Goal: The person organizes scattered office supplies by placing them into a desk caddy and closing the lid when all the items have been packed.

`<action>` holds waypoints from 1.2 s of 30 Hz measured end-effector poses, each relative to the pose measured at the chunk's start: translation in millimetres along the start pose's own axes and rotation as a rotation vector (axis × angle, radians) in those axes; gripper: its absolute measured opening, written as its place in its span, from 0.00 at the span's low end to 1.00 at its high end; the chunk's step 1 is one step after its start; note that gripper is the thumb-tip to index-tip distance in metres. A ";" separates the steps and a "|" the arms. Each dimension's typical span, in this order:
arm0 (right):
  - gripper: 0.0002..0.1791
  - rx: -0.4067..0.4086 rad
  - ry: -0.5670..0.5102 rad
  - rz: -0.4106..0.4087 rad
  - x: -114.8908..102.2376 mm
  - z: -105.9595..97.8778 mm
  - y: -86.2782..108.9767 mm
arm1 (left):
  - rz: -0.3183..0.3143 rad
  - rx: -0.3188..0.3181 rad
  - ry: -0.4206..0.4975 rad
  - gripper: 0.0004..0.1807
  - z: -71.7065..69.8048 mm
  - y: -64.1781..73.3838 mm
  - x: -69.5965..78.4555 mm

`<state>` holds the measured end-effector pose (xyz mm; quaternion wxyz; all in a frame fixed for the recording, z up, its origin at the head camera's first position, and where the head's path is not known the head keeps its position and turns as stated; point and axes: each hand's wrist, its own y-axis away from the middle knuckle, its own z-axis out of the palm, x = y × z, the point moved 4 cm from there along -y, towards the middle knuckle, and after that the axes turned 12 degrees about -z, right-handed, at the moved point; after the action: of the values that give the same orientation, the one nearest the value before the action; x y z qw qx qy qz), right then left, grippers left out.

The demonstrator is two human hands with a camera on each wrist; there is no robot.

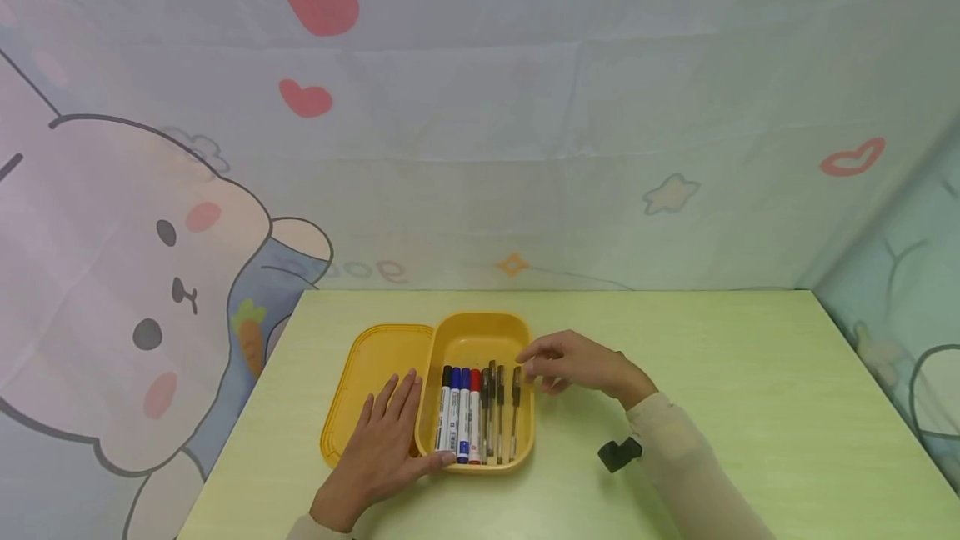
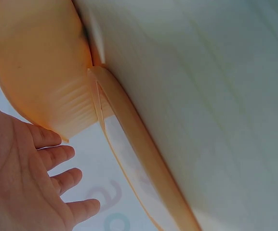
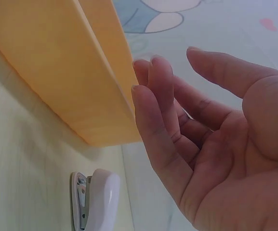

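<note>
A yellow pencil box stands with its lid folded out to the left. Inside, whiteboard markers with black, blue and red caps lie side by side, and several clear pens with dark caps lie to their right. My left hand spreads its fingers above the lid, its thumb at the box's near left rim. At the right rim is my right hand, its fingers loosely bent. Nothing is held in the right wrist view, where a white stapler shows on the table.
The pale green table stretches to the right of the box. Behind it hangs a printed cloth with hearts and a cartoon rabbit. A small black device sits at the right wrist.
</note>
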<state>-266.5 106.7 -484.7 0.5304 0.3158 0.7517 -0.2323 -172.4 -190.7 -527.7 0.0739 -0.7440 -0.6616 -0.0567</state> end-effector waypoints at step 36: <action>0.27 0.162 -0.133 0.029 36.2 -28.2 52.2 | 0.009 0.007 0.005 0.64 0.8 -0.6 -0.8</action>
<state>-255.8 170.4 -510.4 0.5552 0.3525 0.6889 -0.3048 -173.1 -191.3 -528.6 0.0784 -0.7467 -0.6581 -0.0556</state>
